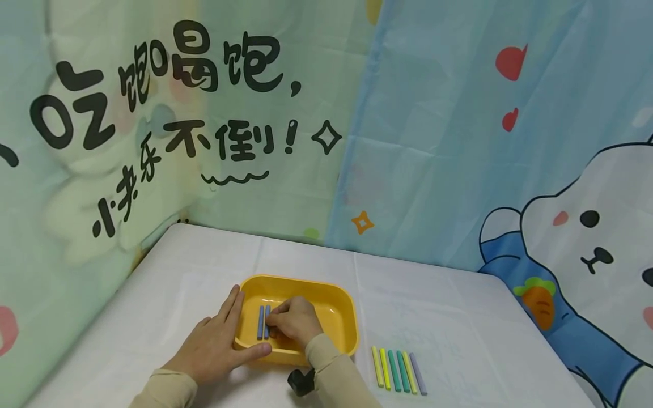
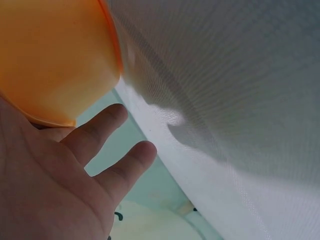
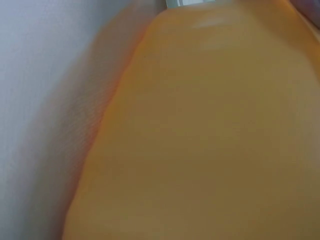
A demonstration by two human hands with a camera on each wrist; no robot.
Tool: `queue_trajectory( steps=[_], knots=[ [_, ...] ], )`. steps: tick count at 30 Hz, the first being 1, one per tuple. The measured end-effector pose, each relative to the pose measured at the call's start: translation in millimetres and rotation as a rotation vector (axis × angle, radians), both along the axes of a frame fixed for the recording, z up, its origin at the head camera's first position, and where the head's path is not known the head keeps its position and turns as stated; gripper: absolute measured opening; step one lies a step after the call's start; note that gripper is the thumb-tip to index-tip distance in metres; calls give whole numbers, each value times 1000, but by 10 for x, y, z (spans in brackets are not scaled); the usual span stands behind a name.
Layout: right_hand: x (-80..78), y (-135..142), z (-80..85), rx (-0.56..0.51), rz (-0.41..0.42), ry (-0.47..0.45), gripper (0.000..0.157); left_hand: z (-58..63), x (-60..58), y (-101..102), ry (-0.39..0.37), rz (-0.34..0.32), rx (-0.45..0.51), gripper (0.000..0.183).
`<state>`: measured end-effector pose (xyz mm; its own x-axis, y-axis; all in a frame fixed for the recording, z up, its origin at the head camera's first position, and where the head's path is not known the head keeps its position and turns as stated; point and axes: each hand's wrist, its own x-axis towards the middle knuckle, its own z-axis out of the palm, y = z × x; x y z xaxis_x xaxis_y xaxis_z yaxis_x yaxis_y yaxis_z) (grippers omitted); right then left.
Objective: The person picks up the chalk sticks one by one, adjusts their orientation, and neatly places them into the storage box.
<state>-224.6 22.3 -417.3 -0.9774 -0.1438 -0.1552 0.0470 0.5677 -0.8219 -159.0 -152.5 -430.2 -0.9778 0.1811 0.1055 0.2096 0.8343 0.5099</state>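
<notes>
A yellow tray (image 1: 334,292) stands on the white table, with two blue chalk sticks lying side by side in its left part. One blue chalk stick (image 1: 261,323) lies apart from the hands; the other blue chalk stick (image 1: 267,314) is at the fingertips of my right hand (image 1: 297,322), whose curled fingers pinch it inside the tray. My left hand (image 1: 216,343) rests against the tray's left end, thumb along the near rim. In the left wrist view, the left hand's fingers (image 2: 125,167) stretch out straight beside the tray wall (image 2: 60,55). The tray's wall (image 3: 200,125) fills most of the right wrist view.
Right of the tray lies a row of several chalk sticks (image 1: 399,371), yellow, green and purple. A small black device (image 1: 301,382) is at the right wrist. Printed cloth curtains (image 1: 433,141) hang along the back and left edges of the table.
</notes>
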Motion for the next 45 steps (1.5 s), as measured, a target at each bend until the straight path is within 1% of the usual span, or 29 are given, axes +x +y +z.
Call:
queue_trajectory(
  steps=[3,8,10,16,18,23,29,35,39,43,45],
  knots=[
    [15,49,14,-3,-2,-6,12,5,1,20,1,-4,1,118],
    [53,138,50,2,4,8,13,5,3,42,-3,-5,-7,119],
    [73,175,61,-2,14,25,12,11,7,40,-6,-3,-5,119],
    [139,264,120,-7,20,19,14,22,24,11,-7,4,1,119],
    [164,289,138,-10,18,14,15,15,33,0,-3,7,1,119],
    [217,392,145,-4,18,37,18,-3,36,-9,19,7,1,119],
    [272,535,164,-76,22,26,24,2,30,17,23,1,-6,119],
    [314,652,205,-113,40,-5,31,6,33,23,25,-5,-12,119],
    [358,700,266,-131,28,-18,35,-5,27,15,28,-3,-15,119],
    [400,746,322,-127,18,1,38,10,24,13,19,0,-15,119],
    [419,778,335,-157,28,20,40,30,31,12,13,-2,-16,119]
  ],
)
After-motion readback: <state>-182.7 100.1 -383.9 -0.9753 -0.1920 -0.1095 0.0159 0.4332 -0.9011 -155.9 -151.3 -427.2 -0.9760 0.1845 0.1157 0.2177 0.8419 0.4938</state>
